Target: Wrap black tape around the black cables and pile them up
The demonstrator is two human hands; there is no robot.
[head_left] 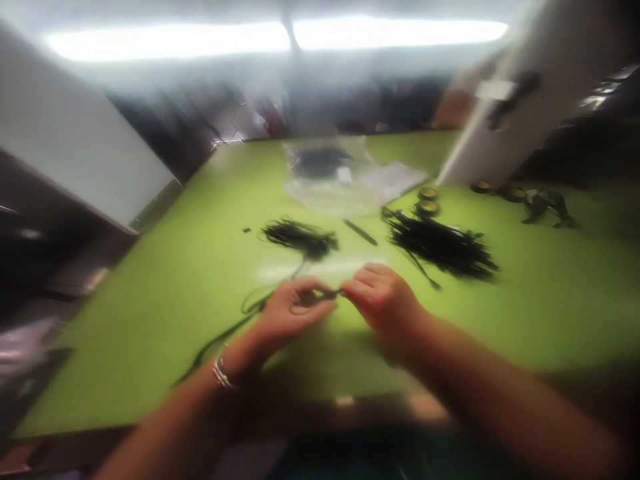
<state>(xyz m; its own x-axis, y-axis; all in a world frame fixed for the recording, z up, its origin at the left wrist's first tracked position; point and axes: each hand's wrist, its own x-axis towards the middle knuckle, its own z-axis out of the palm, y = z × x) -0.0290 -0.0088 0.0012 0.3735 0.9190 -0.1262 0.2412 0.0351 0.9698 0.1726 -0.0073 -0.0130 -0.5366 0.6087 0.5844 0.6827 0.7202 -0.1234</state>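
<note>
While the head view is coming through blurry, I'm seeing both bare hands working over a green worktop. Left hand: thumb and fingers are pinching a thin dark cord, with a loop of it hanging at the palm. Right hand: its fingertips are clamping on the cord's end, just beside the left hand's fingertips; exact finger contact is blurring out. The cord is sitting between the two hands, near the worktop's front edge.

A dark strap is trailing from by the left hand toward lower left, running alongside the forearm; I'm not managing to tell whether it's joining the cord. A bracelet is circling the left wrist.

Beyond the hands, a smaller dark bundle is lying left of centre, and a larger dark bundle is lying to the right. A slim dark tool is lying slantwise between them. Two small round rolls are resting just behind the larger bundle. Farther back, a clear plastic bag is holding something dark, and a white sheet is lying beside it.
</note>
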